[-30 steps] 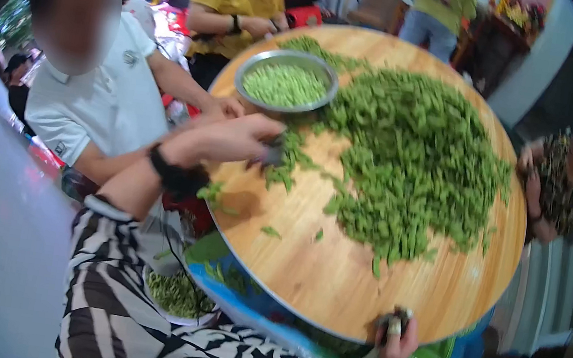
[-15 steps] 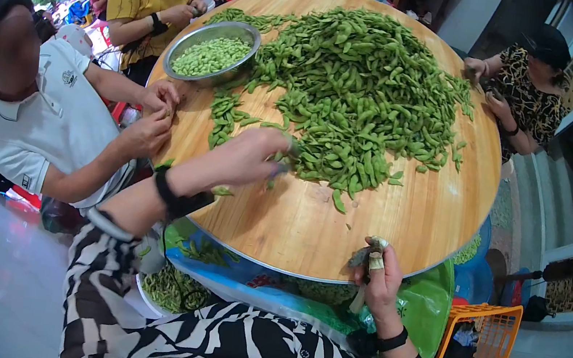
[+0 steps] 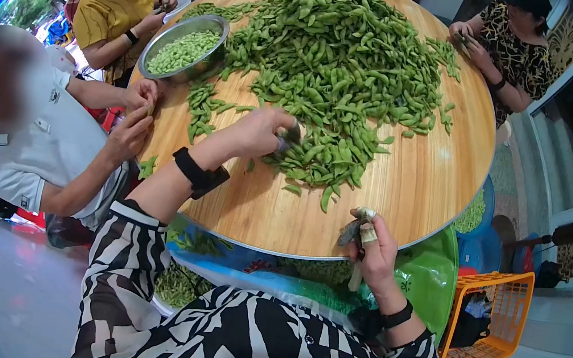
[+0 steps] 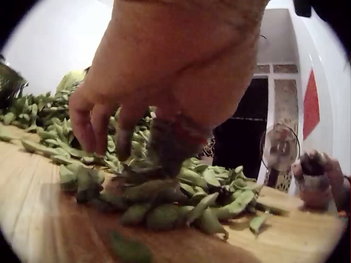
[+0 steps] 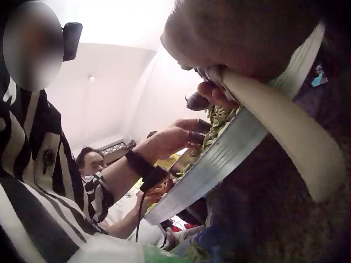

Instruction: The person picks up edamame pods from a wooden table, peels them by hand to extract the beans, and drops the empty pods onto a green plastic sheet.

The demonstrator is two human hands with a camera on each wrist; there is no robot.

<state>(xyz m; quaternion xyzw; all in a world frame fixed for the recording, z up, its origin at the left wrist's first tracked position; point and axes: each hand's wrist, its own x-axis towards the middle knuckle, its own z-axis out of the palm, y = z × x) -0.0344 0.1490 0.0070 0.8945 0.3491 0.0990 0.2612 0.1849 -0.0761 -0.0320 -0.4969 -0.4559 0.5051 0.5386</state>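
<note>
Green soybean pods (image 3: pixel 349 48) are heaped on the round wooden table (image 3: pixel 417 190). My left hand (image 3: pixel 263 134) is at the near left edge of the heap, with dark wrapping on a finger. The left wrist view shows its fingers (image 4: pixel 98 129) bent downward and apart among loose pods (image 4: pixel 164 213). Near the table's front edge, my right hand (image 3: pixel 378 258) has curled fingers with pale and dark wrappings. It grips a long, pale, slightly curved handle-like piece (image 5: pixel 285 126) that sticks out below the hand; its other end is hidden.
A metal bowl (image 3: pixel 220 49) of shelled beans stands at the table's left. A person in a white shirt (image 3: pixel 65 140), one in yellow (image 3: pixel 108 15) and one in dark patterned clothes (image 3: pixel 527 55) sit around it. An orange crate (image 3: pixel 516 314) lies at right, beside green plastic (image 3: pixel 427 272).
The head view has swung and steadied. My left hand has moved from beside the bowl to the heap's near edge, where pods now lie farther left. The right hand stays near the table edge.
</note>
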